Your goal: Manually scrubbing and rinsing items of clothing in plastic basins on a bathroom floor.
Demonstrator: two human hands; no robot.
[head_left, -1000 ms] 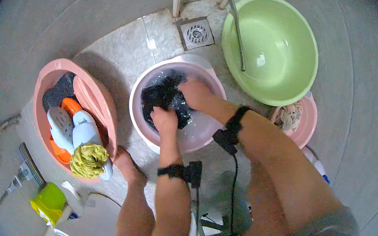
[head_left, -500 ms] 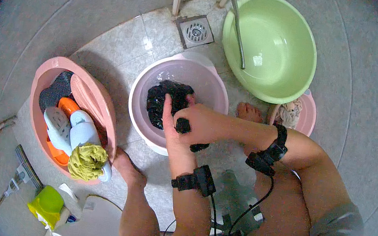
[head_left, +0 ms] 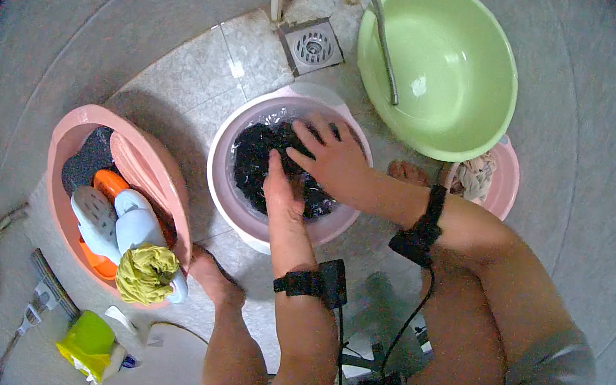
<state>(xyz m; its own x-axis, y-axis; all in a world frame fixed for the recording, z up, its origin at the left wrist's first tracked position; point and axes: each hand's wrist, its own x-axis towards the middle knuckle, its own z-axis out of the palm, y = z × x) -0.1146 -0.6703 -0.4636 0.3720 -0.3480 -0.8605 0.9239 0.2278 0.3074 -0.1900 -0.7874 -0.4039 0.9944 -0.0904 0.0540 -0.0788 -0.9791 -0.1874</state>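
A wet black garment or cloth (head_left: 251, 160) lies bunched in water in the pale pink-lilac basin (head_left: 215, 183) on the floor before me. My right hand (head_left: 331, 162) lies over the cloth's right side with its fingers spread, gripping nothing. Down in the basin, my left hand (head_left: 284, 187) touches the cloth; one finger or thumb points up along it, and its other fingers are partly hidden. Both wrists wear black straps with small boxes and cables.
On the left, a pink tub (head_left: 58, 187) holds light blue and orange slippers (head_left: 93, 220) and a yellow-green cloth (head_left: 146, 273). A green basin (head_left: 452, 79), with a shower hose (head_left: 385, 37) over it, stands back right. Beside it is a small pink basin (head_left: 507, 178) with pale cloth.
My hands, earlier close together wringing a black bundle at the basin's near rim, have moved apart. The black cloth now spreads across the basin, and my right hand has opened.
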